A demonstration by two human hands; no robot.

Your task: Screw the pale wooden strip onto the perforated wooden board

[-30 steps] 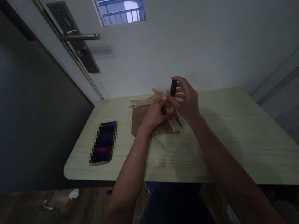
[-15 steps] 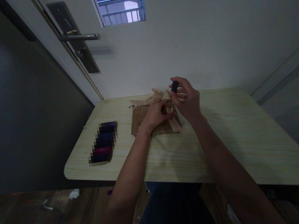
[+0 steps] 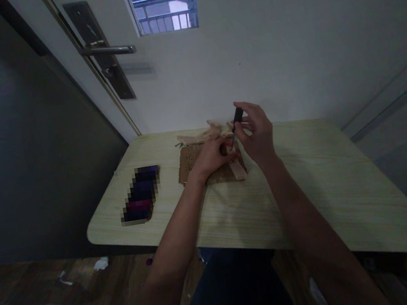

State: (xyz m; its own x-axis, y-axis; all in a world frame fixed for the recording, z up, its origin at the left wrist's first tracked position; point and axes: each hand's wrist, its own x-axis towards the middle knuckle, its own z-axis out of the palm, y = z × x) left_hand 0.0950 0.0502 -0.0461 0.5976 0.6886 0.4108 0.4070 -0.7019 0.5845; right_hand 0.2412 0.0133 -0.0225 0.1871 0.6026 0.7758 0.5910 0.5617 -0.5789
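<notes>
Head view: a brown board (image 3: 188, 162) with small holes lies flat on the pale wood-grain surface (image 3: 326, 180). Along the board's right end lies a pale strip (image 3: 238, 170), its near part bare. The left hand (image 3: 210, 159) rests across the middle of the board, thumb and forefinger curved around the strip's upper part; whether these fingers clamp it or only steady it, I cannot tell. Above the board's right end, the right hand (image 3: 259, 131) grasps a black-handled tool (image 3: 237, 116) in its fingers, tilted, with the thin shaft pointing down between the left thumb and forefinger. Its tip is too small to tell whether it touches the strip. Just beyond the board's far edge lie irregular pale pieces (image 3: 204, 134). A pixelated dark slab (image 3: 141, 195) lies left of the board, well apart from it.
</notes>
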